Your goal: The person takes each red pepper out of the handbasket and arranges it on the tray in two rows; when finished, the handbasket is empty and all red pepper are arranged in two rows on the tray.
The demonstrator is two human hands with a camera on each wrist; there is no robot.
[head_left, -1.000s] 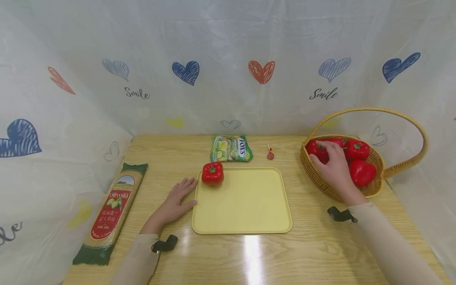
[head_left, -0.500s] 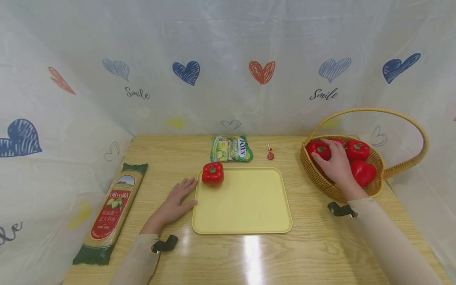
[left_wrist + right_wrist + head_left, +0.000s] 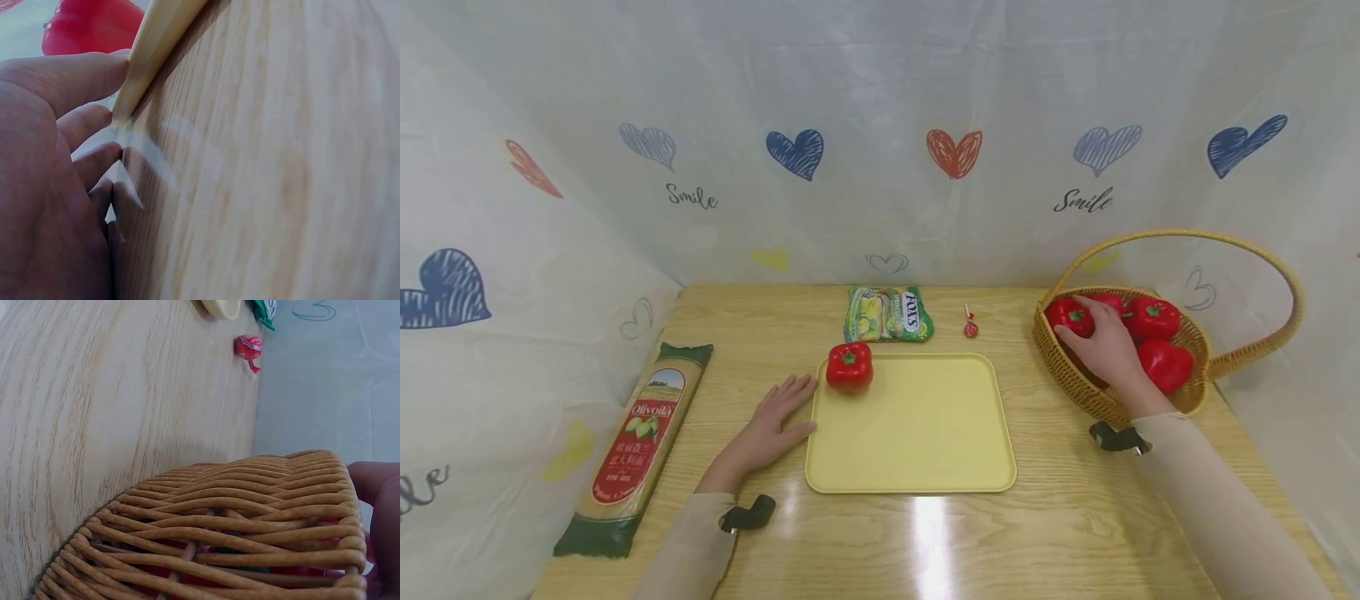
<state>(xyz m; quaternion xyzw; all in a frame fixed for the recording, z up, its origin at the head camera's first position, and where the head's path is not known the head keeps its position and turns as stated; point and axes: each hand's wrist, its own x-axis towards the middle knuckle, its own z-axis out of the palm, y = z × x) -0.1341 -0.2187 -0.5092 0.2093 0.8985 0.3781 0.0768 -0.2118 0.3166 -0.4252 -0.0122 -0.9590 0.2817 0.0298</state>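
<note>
In the head view, my left hand [image 3: 767, 429] lies flat on the table, fingers spread and straight. Its thumb and fingertips touch the left rim of a yellow tray [image 3: 917, 433], as the left wrist view also shows. A red bell pepper [image 3: 849, 369] with a green stem stands in the tray's far left corner. Over at the right, my right hand [image 3: 1108, 346] reaches into a wicker basket [image 3: 1078, 392]. Thumb and fingers curl round a red bell pepper [image 3: 1070, 315] at the basket's left side. The basket wall hides most of that hand in the right wrist view.
Several more red peppers [image 3: 1165, 364] lie in the basket, under its tall arched handle [image 3: 1255, 354]. Behind the tray are a green FOX'S candy bag [image 3: 887, 315] and a lollipop [image 3: 971, 328]. A spaghetti pack [image 3: 640, 442] lies at the left. Patterned sheeting [image 3: 880, 192] encloses the table.
My right hand has shifted slightly right and settled lower round the pepper in the basket, leaving more of that pepper showing. My left hand stays at the tray's rim.
</note>
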